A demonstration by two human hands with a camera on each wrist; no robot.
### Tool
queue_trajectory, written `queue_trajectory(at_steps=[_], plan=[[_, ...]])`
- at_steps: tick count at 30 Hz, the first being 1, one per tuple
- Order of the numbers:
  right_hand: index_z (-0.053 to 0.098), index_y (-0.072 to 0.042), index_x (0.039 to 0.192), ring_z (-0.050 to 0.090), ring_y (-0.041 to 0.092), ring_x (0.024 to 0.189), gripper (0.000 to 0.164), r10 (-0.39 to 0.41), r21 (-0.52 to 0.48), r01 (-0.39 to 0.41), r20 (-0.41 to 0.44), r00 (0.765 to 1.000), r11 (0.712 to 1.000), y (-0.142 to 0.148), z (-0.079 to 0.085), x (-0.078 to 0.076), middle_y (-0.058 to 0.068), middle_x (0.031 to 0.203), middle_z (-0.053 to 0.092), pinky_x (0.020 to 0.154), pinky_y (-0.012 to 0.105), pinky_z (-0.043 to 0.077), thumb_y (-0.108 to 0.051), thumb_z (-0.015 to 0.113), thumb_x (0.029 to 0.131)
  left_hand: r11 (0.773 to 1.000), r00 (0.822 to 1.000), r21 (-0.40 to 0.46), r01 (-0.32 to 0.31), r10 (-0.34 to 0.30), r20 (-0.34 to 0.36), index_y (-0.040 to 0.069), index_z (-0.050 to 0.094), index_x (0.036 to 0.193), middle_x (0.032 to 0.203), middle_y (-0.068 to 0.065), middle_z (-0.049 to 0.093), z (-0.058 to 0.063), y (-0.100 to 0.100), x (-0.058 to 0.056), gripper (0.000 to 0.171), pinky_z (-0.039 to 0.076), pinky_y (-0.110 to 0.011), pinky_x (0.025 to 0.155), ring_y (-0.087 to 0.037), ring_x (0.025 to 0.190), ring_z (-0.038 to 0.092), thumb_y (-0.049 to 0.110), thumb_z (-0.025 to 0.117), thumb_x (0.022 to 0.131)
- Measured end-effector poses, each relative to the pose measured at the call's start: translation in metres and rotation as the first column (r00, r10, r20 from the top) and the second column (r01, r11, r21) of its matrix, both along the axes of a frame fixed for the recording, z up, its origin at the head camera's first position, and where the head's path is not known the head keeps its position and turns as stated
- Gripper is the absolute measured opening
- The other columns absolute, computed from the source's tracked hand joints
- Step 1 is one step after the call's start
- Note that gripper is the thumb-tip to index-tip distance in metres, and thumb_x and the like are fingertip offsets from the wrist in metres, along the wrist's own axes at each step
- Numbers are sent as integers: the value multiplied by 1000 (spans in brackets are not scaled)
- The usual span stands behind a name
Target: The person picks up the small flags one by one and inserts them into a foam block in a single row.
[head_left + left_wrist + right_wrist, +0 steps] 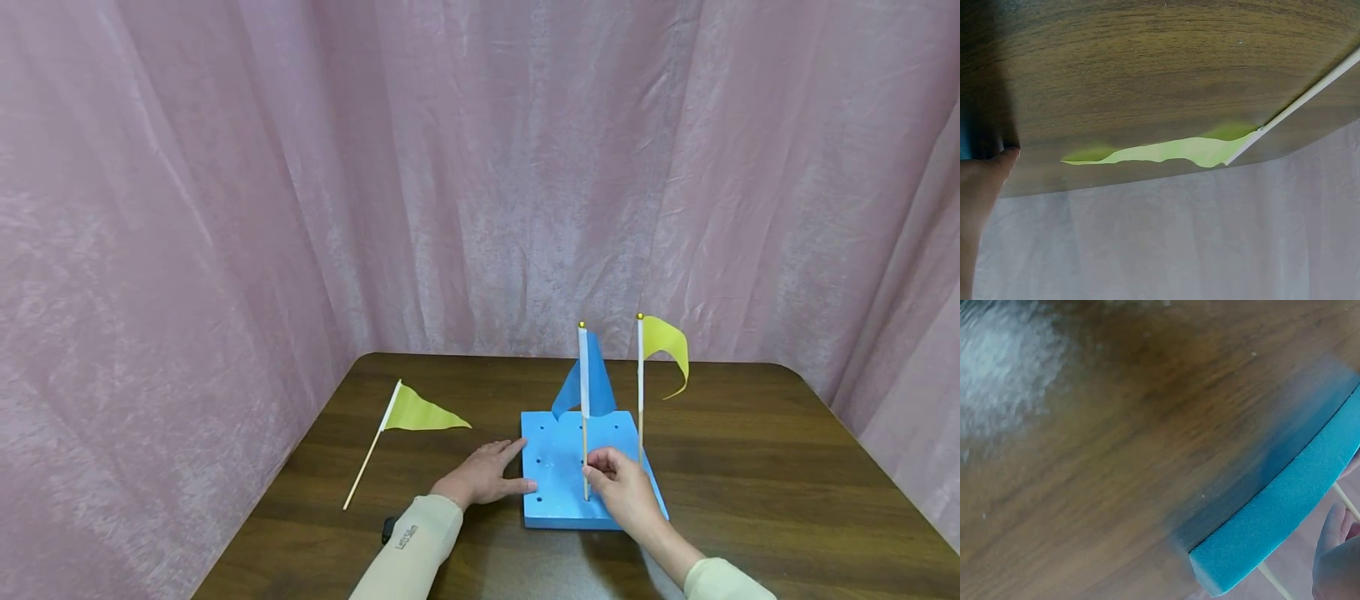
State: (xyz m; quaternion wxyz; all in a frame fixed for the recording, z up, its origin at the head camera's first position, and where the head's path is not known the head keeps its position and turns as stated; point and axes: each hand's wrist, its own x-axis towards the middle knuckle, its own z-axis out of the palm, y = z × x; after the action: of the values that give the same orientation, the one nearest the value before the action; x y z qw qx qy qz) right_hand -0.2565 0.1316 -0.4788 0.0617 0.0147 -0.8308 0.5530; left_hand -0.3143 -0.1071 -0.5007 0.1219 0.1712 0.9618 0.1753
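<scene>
My right hand (pixel 622 492) pinches the thin wooden stick of a blue flag (pixel 597 379) between thumb and fingers. This flag stands upright, its lower end at a front-row hole of the blue pegboard (pixel 553 483). At the board's left edge rests my left hand (pixel 487 473), fingers stretched out and thumb on the top face. A yellow flag (pixel 666 342) stands upright at the board's right side; its foot is hidden behind my right hand. In the right wrist view, the board's side (pixel 1279 506) shows beside part of my hand (pixel 1338 562).
Another yellow flag (pixel 420 412) lies on the wooden table (pixel 750 467), left of my left hand. It shows in the left wrist view too, its cloth (pixel 1179 151) spread near the table edge. Pink curtains (pixel 480 183) hang behind and at both sides.
</scene>
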Motion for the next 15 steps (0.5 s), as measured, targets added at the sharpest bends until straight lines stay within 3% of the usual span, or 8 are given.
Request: queue_trajectory(at_steps=[15], plan=[[65, 2, 101, 62, 18, 81, 8, 2, 9, -2, 31, 1000, 1000, 0, 1, 2, 7, 88, 63, 68, 27, 56, -4, 64, 96, 1000, 1000, 3, -5, 5, -1, 31, 29, 157, 157, -8, 35, 0, 0, 1, 86, 31, -53, 113, -31, 145, 29, 71, 57, 87]])
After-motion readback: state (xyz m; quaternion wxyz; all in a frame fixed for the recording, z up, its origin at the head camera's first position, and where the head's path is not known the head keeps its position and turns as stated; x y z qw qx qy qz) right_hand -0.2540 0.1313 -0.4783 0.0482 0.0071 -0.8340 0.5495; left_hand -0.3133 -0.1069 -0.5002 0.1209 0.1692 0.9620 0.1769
